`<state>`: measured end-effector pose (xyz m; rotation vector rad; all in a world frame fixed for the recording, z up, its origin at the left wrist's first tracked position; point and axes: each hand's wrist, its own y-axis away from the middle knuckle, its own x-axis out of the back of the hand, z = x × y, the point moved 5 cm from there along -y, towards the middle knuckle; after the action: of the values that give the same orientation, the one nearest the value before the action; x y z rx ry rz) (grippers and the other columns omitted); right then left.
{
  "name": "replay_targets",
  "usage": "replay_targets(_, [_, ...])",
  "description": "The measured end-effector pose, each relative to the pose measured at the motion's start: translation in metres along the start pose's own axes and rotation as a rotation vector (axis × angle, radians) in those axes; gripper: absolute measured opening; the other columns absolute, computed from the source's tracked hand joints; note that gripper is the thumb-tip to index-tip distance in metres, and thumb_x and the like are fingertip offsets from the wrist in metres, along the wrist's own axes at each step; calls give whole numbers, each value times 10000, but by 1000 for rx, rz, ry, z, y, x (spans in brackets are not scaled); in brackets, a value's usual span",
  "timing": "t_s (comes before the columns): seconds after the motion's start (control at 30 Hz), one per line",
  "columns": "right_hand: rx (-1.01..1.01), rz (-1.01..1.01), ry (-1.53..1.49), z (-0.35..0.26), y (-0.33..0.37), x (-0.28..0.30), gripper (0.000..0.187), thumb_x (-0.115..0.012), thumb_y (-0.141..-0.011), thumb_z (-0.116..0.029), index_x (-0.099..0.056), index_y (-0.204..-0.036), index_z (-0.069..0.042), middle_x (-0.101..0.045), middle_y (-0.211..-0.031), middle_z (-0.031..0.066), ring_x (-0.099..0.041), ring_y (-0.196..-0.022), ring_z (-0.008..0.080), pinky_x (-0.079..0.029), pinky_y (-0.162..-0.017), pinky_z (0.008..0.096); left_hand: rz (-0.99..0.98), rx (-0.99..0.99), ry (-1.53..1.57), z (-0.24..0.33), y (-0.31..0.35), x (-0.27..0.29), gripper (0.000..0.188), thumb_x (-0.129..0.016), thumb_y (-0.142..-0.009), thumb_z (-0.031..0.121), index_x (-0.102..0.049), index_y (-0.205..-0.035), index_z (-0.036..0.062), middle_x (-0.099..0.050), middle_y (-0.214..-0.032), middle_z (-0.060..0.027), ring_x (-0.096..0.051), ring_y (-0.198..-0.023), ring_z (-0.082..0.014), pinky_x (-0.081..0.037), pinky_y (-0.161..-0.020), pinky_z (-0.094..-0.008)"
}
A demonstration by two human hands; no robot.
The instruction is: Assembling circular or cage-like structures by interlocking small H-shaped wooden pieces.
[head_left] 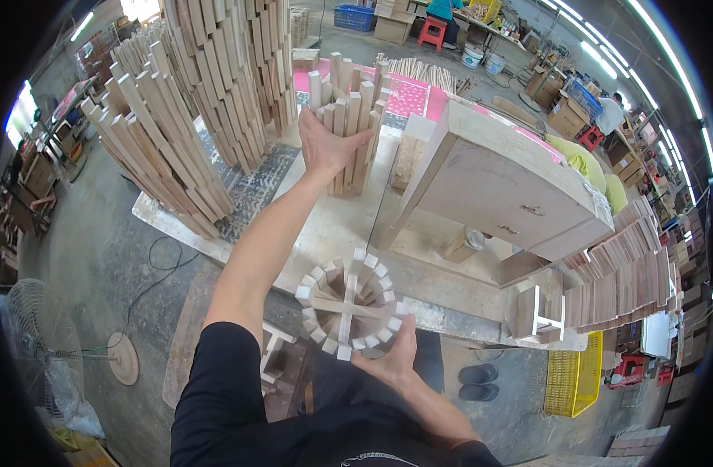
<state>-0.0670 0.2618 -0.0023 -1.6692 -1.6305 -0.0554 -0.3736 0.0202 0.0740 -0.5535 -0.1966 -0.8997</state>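
Gripping upright pale-wood sticks (353, 168): left hand (327, 149); right hand (395, 362) clasps round wooden-slat ring (303, 293), crossed bars (347, 308) inside.

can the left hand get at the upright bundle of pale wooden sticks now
Likely yes: the left hand appears to touch the bundle, and nothing visible stands between them.

Up front, it's the stick ring (346, 308), the stick bundle (347, 128) directly behind it on the worktop (251, 204)! Stick stacks (225, 74) crowd in left, the box (508, 187) stands right of the bundle, slat piles (617, 292) further right; down on the floor (442, 393), fan (123, 359) far left, slippers (478, 383) right, crate (574, 377) right of them.
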Motion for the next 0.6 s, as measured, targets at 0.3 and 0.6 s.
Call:
replay_targets(0.3, [-45, -61, -37, 14, -7, 3, 917, -927, -574, -236, -455, -1315, 29, -563, -1070, 196, -574, -935, 370, -504, -795, 464, 145, -177, -77, -2, 0, -1, 1389, -968, -609, 499, -179, -1549, -152, -471, -1440, -333, -490, -1359, -433, -410, -1145, -459])
replay_targets(0.6, [-23, -64, -44, 16, -10, 4, 923, -928, -577, -251, -456, -1320, 27, -563, -1084, 202, -579, -955, 374, -506, -801, 465, 98, -209, -47, -6, 1, 4, 1371, -956, -620, 530, -209, -1545, -153, -480, -1432, -335, -498, -1351, -439, -420, -1141, -460])
